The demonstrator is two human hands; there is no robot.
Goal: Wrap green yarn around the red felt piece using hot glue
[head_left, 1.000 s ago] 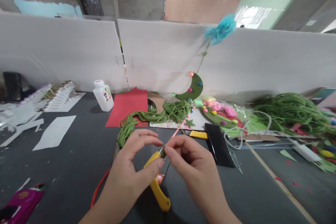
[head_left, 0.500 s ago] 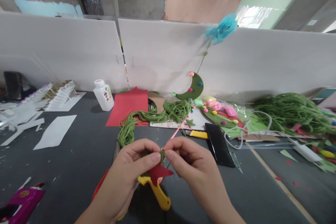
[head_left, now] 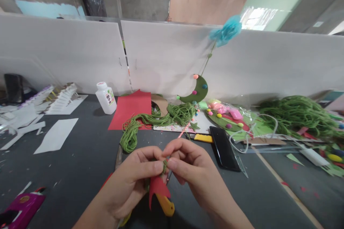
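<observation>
Close together over the near table, my left hand (head_left: 130, 177) and my right hand (head_left: 195, 166) meet fingertip to fingertip. Thumb and fingers of the left pinch a small bunch of green yarn (head_left: 164, 167), with a red felt-like piece (head_left: 159, 187) hanging bent beneath it. Against the yarn's other side press the thumb and forefinger of my right hand, closed; the fingers hide exactly what they grip. Under the red piece a yellow handle (head_left: 167, 205) shows in part. A pink-and-white striped stick (head_left: 184, 130) slants up behind the right hand.
Behind my hands lie a green yarn skein (head_left: 129, 139), red sheet (head_left: 134, 109), yellow cutter (head_left: 203, 137) and black phone (head_left: 225, 148). A white bottle (head_left: 106, 98) stands left; a purple tool (head_left: 24, 207) lies near left. A green felt moon (head_left: 197, 91) leans at the partition (head_left: 166, 57).
The red piece has turned and now hangs folded lower, covering more of the yellow handle. My right fingers have moved slightly left and closer to the left fingertips.
</observation>
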